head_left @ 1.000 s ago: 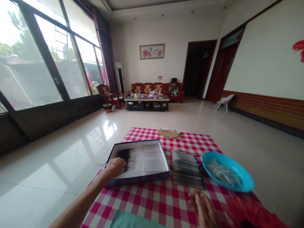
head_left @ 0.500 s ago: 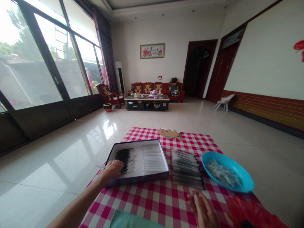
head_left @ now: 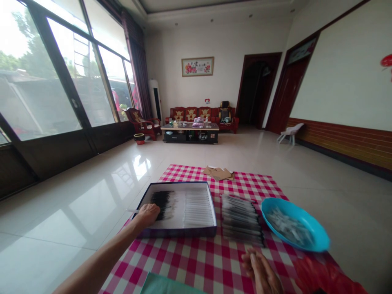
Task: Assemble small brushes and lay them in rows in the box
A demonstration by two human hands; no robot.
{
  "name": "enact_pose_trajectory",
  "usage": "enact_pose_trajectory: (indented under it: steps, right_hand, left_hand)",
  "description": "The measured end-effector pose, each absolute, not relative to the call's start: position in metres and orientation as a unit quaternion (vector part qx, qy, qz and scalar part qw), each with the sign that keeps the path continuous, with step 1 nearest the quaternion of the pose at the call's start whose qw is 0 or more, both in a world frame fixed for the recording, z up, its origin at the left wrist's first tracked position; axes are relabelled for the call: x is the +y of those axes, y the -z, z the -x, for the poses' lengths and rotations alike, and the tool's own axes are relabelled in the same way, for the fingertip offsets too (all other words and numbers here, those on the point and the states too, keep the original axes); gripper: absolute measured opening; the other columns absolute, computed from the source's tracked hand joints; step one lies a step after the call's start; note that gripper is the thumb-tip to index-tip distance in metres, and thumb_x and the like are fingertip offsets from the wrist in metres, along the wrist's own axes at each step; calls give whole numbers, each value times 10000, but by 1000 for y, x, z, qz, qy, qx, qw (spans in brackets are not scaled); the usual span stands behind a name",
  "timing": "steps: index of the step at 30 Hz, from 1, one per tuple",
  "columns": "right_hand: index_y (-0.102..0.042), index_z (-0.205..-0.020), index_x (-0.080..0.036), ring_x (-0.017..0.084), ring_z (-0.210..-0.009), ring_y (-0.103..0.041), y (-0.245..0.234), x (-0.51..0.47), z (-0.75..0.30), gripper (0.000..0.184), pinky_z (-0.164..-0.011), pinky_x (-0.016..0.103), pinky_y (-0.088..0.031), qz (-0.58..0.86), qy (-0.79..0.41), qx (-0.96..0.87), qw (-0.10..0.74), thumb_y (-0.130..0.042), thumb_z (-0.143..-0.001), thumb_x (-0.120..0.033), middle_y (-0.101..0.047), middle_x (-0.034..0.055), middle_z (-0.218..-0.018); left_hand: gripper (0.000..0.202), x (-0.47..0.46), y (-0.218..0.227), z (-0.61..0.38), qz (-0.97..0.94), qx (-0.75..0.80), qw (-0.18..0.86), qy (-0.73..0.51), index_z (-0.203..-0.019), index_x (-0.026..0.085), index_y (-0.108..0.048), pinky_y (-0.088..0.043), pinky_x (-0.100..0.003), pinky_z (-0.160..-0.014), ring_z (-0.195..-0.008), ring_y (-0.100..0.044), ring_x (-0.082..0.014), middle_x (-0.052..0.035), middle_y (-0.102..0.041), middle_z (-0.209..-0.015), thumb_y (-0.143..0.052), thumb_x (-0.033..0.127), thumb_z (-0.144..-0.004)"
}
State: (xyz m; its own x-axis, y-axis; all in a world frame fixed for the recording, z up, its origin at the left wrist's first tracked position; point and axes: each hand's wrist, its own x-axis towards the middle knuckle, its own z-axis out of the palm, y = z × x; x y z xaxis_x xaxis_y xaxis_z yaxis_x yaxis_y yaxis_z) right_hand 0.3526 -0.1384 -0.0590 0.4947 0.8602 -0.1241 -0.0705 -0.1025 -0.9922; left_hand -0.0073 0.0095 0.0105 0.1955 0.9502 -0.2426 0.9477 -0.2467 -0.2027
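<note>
My left hand (head_left: 149, 214) is closed at the left side of a shallow dark-blue box (head_left: 178, 232) with a white inside. A thin pale pen tube (head_left: 132, 210) sticks out to the left from its fingers. Beside the fingertips, inside the box, lies a row of black pen refills (head_left: 167, 204); clear tubes (head_left: 199, 207) fill the right half. My right hand (head_left: 261, 270) is low at the right with thumb and fingers pressed together; whatever it may hold is hidden. Just above it rests a layer of clear, black-ended pens (head_left: 241, 220), apart from the hand.
A blue oval basin (head_left: 320, 241) holds many small clear pieces. Brown cardboard scraps (head_left: 219, 173) lie on the far part of the checked tablecloth (head_left: 190, 257). Green cloth (head_left: 168, 285) is at the near edge, a red plastic bag (head_left: 324, 275) at the right.
My left hand has shifted slightly, with the pale tube still in it. The right hand has hardly moved; the whole view has tilted a little.
</note>
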Motion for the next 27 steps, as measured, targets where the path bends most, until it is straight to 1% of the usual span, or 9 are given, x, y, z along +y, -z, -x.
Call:
enact_pose_trajectory:
  steps: [5,9,14,17,20,21,24,26,27]
  right_hand:
    - [-662,-867,-213,243,-667,-683,53,-139,-350,511,-584,304,-570,638,-380,-322,587,-590,-617,-653,-716,54,-771]
    - [-664,-888,-207,248,-686,-687,56,-139,-352,518,-603,306,-573,629,-393,-321,588,-608,-617,-645,-719,58,-780]
    - [-663,-927,-207,257,-725,-688,63,-139,-355,522,-623,307,-570,619,-401,-325,592,-633,-617,-627,-726,57,-802]
    - [-662,-932,-200,249,-737,-687,70,-139,-357,489,-643,296,-563,624,-400,-332,584,-629,-656,-602,-725,51,-816]
    - [-653,-975,-197,252,-762,-684,79,-138,-358,500,-653,297,-560,619,-404,-323,591,-643,-663,-587,-723,46,-843]
    - [-646,-997,-197,251,-772,-681,81,-137,-358,507,-663,300,-559,609,-408,-321,599,-649,-664,-580,-722,44,-852]
    - [-644,-1002,-192,231,-745,-666,81,-139,-355,496,-661,299,-547,586,-401,-335,619,-662,-670,-561,-715,43,-835]
    - [-656,-966,-185,215,-719,-648,73,-142,-351,463,-644,294,-533,576,-393,-363,618,-660,-683,-551,-706,53,-829]
    - [-661,-953,-183,207,-708,-637,68,-144,-348,441,-637,292,-523,567,-396,-383,613,-649,-701,-544,-702,58,-827]
  left_hand:
    - [323,8,-11,8,770,-622,11,-144,-884,172,-647,-449,-338,-765,-888,-621,-236,-122,-663,-910,-347,88,-798]
    - [287,7,-11,9,779,-613,7,-130,-864,169,-647,-450,-348,-770,-875,-623,-242,-117,-663,-874,-386,88,-777]
    - [271,9,-14,-7,801,-594,-4,-75,-850,155,-648,-447,-365,-769,-863,-620,-261,-126,-655,-843,-395,95,-771]
    - [294,1,-23,-36,824,-565,-28,-24,-944,162,-643,-440,-325,-790,-854,-618,-223,-99,-662,-856,-406,100,-781]
    - [371,-20,-36,-73,858,-508,-70,40,-1151,204,-569,-422,-270,-827,-882,-604,-164,-51,-664,-935,-376,138,-842]
    - [390,-29,-40,-86,869,-478,-106,74,-1211,220,-527,-421,-255,-822,-868,-600,-145,-31,-664,-937,-354,160,-867]
    - [412,-56,-42,-124,829,-348,-370,234,-1285,201,-459,-438,-244,-722,-737,-582,-125,-8,-659,-820,-392,218,-879]
    - [382,-70,-33,-148,720,-273,-566,295,-1216,163,-512,-434,-234,-640,-670,-568,-121,-22,-644,-781,-483,265,-849]
    - [346,-76,-27,-159,650,-244,-647,316,-1143,146,-550,-429,-232,-613,-649,-566,-119,-33,-638,-777,-534,282,-825]
